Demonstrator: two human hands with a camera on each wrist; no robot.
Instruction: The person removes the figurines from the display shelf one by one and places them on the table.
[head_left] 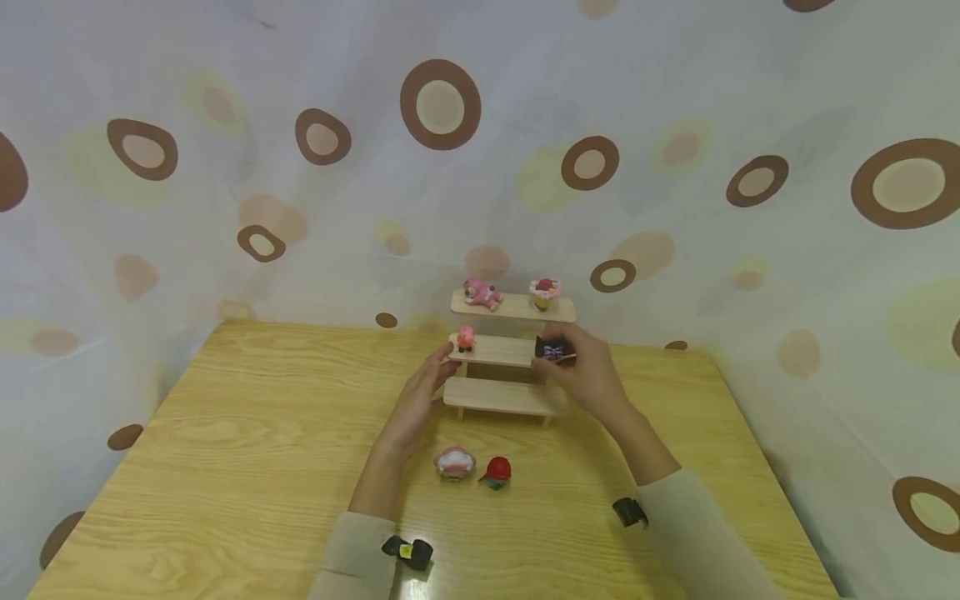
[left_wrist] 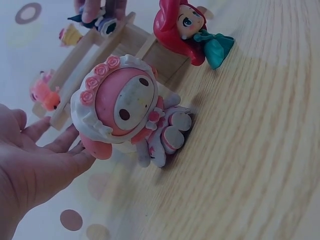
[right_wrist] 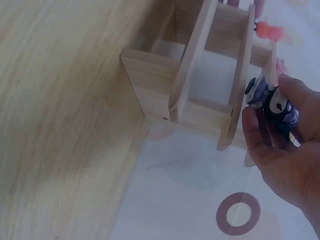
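A small wooden three-tier shelf (head_left: 504, 397) stands at the back of the table. My right hand (head_left: 588, 371) pinches a black-and-purple figurine (right_wrist: 276, 106) between thumb and fingers at the right end of the middle tier. My left hand (head_left: 417, 396) is at the shelf's left end, fingers extended against the tier ends; whether they press on it I cannot tell. An orange-pink figurine (head_left: 466, 339) stands on the middle tier's left. On the top tier are a lying pink bear figurine (head_left: 482, 293) and a figurine with a yellow lower part (head_left: 544, 293).
In front of the shelf, on the table (head_left: 247, 467), sit a pink figurine in a white frilled bonnet (left_wrist: 132, 105) and a red-haired figurine in a green dress (left_wrist: 192, 31). Behind the table hangs a white sheet with brown ring patterns (head_left: 502, 200).
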